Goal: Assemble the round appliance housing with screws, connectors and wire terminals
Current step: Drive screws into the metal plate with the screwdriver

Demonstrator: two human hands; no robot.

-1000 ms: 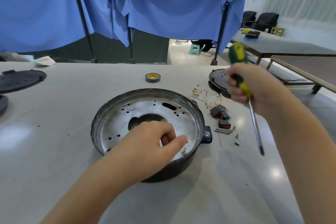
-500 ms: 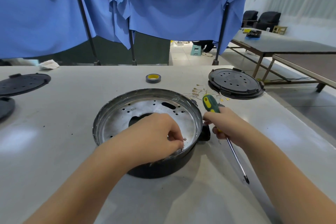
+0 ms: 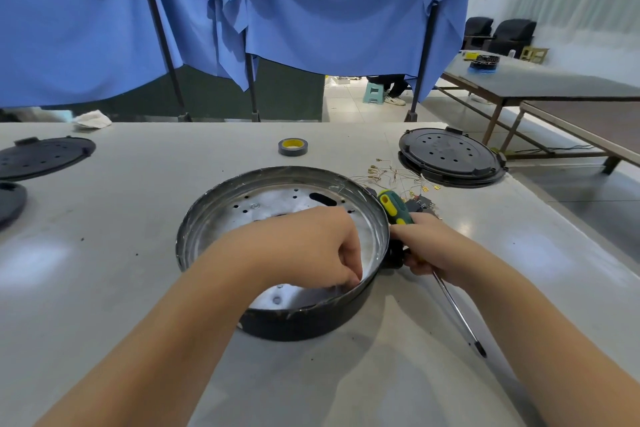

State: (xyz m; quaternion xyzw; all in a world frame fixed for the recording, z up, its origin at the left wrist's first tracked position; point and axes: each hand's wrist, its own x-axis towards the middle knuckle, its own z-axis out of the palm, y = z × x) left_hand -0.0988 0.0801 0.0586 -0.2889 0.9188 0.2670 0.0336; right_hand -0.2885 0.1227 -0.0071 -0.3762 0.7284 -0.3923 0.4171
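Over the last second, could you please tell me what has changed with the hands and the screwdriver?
The right hand came down from mid-air to the table beside the housing, lowering the screwdriver without changing its grip; the tip now points toward the person. The left hand shifted slightly toward the near right rim, fingertips pinched low inside; what they hold is hidden. The housing, tape roll and loose terminals stayed put.

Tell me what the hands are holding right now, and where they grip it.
The right hand grips the screwdriver by its green-and-yellow handle. The left hand reaches inside the round housing, fingertips pinched together; whether they hold something small cannot be told.
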